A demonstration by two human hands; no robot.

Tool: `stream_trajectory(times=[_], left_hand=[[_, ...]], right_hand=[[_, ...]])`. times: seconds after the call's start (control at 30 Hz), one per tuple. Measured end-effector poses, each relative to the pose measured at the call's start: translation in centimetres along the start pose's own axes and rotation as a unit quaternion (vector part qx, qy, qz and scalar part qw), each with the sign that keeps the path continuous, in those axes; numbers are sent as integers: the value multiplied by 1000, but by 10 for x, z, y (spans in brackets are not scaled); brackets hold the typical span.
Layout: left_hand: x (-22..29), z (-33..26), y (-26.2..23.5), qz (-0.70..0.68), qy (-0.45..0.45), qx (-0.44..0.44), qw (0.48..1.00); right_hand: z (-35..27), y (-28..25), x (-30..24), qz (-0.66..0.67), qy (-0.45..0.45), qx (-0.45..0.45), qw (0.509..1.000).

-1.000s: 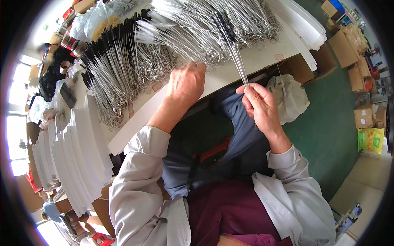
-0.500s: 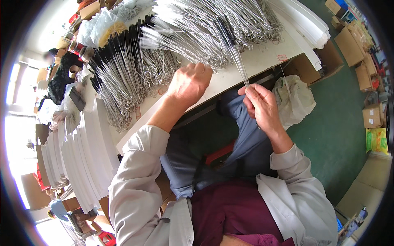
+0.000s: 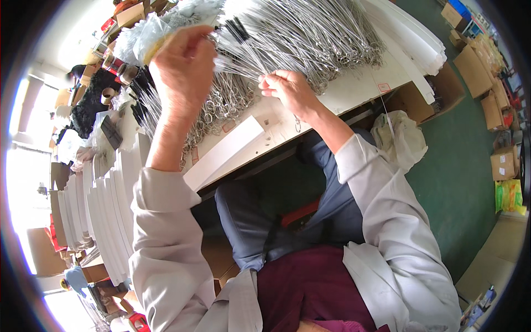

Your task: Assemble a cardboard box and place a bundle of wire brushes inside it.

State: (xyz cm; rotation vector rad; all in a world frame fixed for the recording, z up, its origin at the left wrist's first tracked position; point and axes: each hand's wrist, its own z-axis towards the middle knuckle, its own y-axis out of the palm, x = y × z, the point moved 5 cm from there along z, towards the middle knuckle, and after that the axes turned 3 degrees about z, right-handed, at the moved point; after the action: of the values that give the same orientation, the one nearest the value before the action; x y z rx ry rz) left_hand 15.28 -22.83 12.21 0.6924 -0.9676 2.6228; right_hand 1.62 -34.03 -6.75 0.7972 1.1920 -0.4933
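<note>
A few black-bristled wire brushes [image 3: 238, 30] are pinched by their thin metal stems in my right hand [image 3: 290, 91], which is over the table's front part. Their bristle ends point up and to the left, and a wire loop hangs below the hand. My left hand [image 3: 185, 72] is raised over the heap of black brushes [image 3: 145, 91], its fingers curled together close to the held bristles. Whatever those fingers hold is hidden. Under the held brushes lie white-bristled wire brushes [image 3: 235, 66], next to a large pile of looped wire stems [image 3: 332, 44].
A long white strip [image 3: 224, 152] lies at the table's [image 3: 337, 94] front edge. Folded white card pieces [image 3: 113, 216] are stacked at the left, with more strips [image 3: 415, 33] at the far right. A plastic bag [image 3: 398, 141] hangs below the right side. Cardboard boxes [image 3: 503, 160] stand farther right.
My left hand has moved up and left over the black brushes. My right hand has carried its brushes up and left, over the table. The white strip now shows more fully.
</note>
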Motion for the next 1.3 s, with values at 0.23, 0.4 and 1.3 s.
stream_trajectory(times=[0.23, 0.4, 1.3], left_hand=[[-51, 74, -74, -166, -24, 45, 985], [-49, 105, -138, -106, -2, 68, 992], [73, -48, -118, -74, -64, -351, 931]], right_hand=[[27, -11, 26, -59, -46, 48, 996], [29, -3, 27, -64, -33, 52, 996], [-104, 103, -96, 204, 163, -296, 919]])
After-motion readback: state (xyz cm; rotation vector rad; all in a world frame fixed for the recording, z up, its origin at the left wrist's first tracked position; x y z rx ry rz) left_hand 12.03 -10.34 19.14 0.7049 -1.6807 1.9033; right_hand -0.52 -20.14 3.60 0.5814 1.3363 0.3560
